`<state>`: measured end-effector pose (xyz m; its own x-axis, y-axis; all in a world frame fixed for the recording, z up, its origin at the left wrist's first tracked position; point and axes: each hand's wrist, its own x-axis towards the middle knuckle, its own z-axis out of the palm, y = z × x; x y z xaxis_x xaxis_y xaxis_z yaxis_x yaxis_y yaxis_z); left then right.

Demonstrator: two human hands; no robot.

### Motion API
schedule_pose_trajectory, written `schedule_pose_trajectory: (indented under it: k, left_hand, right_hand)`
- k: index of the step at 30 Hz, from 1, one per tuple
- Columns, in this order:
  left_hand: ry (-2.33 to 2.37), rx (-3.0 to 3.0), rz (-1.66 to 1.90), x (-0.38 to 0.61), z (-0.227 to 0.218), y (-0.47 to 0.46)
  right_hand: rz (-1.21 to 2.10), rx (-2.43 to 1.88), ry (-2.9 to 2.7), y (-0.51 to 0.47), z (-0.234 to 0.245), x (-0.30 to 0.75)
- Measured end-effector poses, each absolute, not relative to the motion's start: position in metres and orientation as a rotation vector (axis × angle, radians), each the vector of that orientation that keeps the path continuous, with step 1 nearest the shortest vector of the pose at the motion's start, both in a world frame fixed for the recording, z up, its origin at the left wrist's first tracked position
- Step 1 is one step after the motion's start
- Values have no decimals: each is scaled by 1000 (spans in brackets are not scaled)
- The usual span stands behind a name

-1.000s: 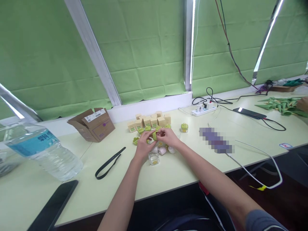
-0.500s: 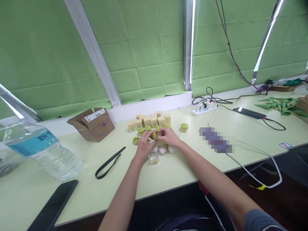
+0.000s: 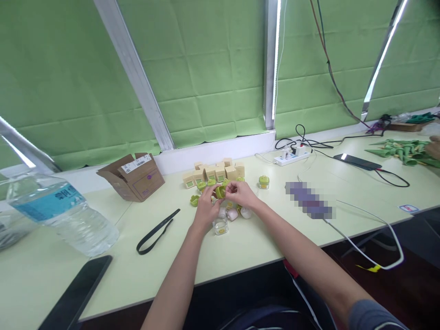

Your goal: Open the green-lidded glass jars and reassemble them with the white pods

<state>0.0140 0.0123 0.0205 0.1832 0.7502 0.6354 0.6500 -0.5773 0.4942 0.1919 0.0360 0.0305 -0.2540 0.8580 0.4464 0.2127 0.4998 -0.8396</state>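
My left hand [image 3: 207, 206] grips a small green lid [image 3: 220, 192], tilted so its hollow inside shows. The fingers of my right hand [image 3: 242, 194] are pinched at the lid's right edge. Just below on the table stands a clear open jar [image 3: 220, 227] with a yellow mark. A pinkish piece [image 3: 233, 214] and a white piece [image 3: 245, 212] lie right of it, partly under my right hand. Left of my hands is another green lid [image 3: 194, 200]. Several green-lidded jars sit behind my hands, and one lidded jar [image 3: 264, 182] stands apart to the right.
Small cardboard boxes [image 3: 220, 173] cluster at the back. Leftward are an open carton [image 3: 137, 178], a black strap [image 3: 154, 233], a water bottle [image 3: 68, 213] and a dark phone [image 3: 77, 291]. Rightward are a power strip [image 3: 291, 158], another phone [image 3: 357, 161], cables and green cone-shaped pieces [image 3: 405, 150].
The green lid has turned between my fingers, and more of its hollow inside now faces me. Both hands stay in nearly the same place.
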Motion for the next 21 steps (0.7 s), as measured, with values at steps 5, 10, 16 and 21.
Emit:
schedule_pose_trajectory:
  k: [5,10,16,21]
  left_hand:
    - [1519,2196,1443,7,22,16]
    - [1565,2146,1504,6,26,16]
    - [1558,2148,1513,8,26,14]
    - [1559,2152,1508,8,27,13]
  right_hand:
    - [807,-888,-1665,41,30,195]
    - [812,-879,-1641,39,32,193]
    - [770,-845,-1650,37,32,193]
    - [694,-862,-1693,40,28,194]
